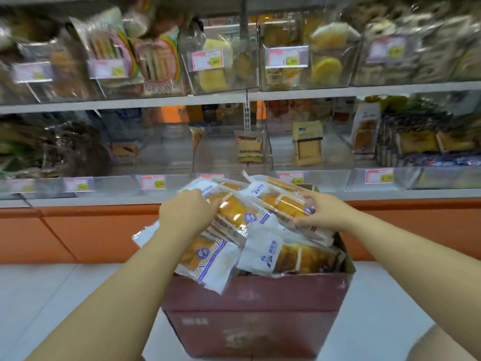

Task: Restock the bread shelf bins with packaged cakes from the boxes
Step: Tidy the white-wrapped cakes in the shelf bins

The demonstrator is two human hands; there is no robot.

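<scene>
A dark red cardboard box (250, 319) stands on the floor in front of the shelf, heaped with white-and-clear packaged cakes (286, 256). Both my hands hold one stack of these packs (242, 212) above the box. My left hand (187, 212) grips the stack's left end. My right hand (325, 212) curls round its right end. Behind the stack, the lower shelf's clear bins (229, 152) hold only a few packets each.
The upper shelf (364, 91) carries clear bins full of breads and cakes with price tags. A bin at the lower right (416, 144) is packed with dark-wrapped cakes. An orange base panel (91, 230) runs below the shelf. White floor tiles (52, 295) lie around the box.
</scene>
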